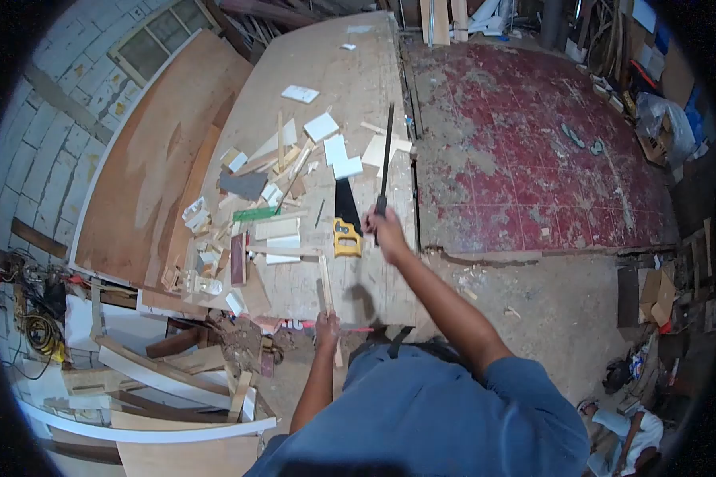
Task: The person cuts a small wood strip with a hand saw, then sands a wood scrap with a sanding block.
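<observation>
My right hand point(383, 230) is closed around the dark handle of a long, thin saw-like tool point(388, 151), its blade pointing away over the bench's right side. My left hand point(327, 324) grips the near end of a narrow wooden strip point(325, 282) at the bench's front edge. A yellow-handled handsaw point(347, 237) lies on the wooden bench point(334, 71), just left of my right hand. Left of the strip are a dark red block point(239, 259) and a white piece point(283, 249).
Wood offcuts and white pieces point(321, 127) litter the bench's left half. A large wooden panel point(147, 175) leans at the left. Scrap boards point(167, 378) lie below it. Another person point(635, 437) is at the lower right. Sandals point(585, 141) lie on the red floor point(525, 151).
</observation>
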